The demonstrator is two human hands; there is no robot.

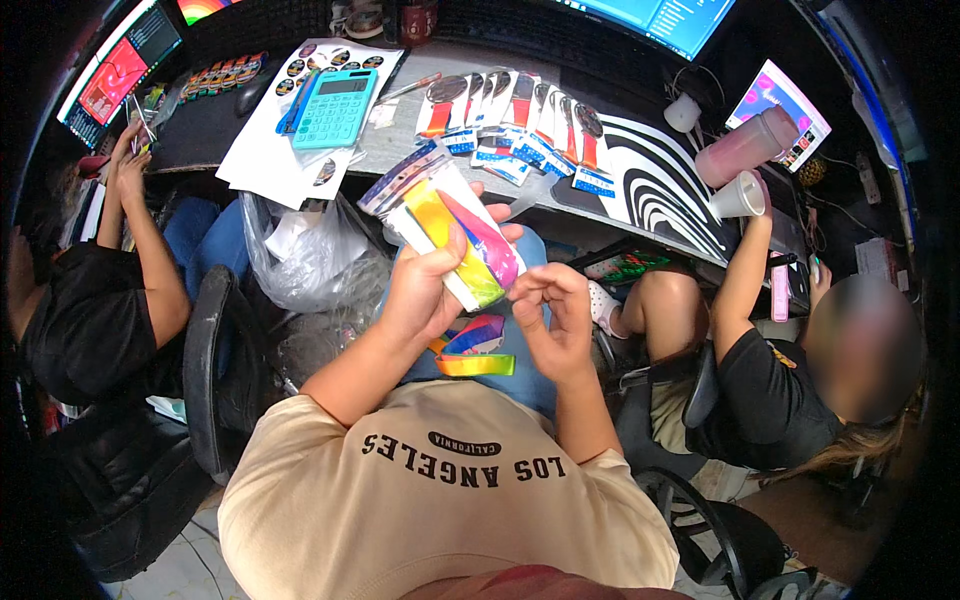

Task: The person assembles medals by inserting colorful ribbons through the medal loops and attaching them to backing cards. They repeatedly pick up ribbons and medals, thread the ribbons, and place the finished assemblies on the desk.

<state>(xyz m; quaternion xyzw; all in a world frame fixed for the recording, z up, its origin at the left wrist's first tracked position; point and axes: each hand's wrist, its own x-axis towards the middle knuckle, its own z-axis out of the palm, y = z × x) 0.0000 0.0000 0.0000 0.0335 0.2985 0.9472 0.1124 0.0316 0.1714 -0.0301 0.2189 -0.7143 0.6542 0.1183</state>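
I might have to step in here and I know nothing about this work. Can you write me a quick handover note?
Left hand: holds a fanned stack of rainbow packets upright over the lap.
Right hand: pinched at the stack's lower edge; I cannot tell what it grips.
A loose rainbow ribbon lies on the lap.
Done, apparently: a row of packaged medals on the desk.
Left: the packets in hand, probably.

Cramped office-like packing desk (400, 140): monitors (120, 60), calculator (335, 108), rows of packaged goods (520, 125), swivel chairs (215, 360).

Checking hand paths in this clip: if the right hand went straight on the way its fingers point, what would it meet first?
Probably the rainbow-coloured packet held in the left hand; the right hand curls toward its lower end, though depth is unclear.
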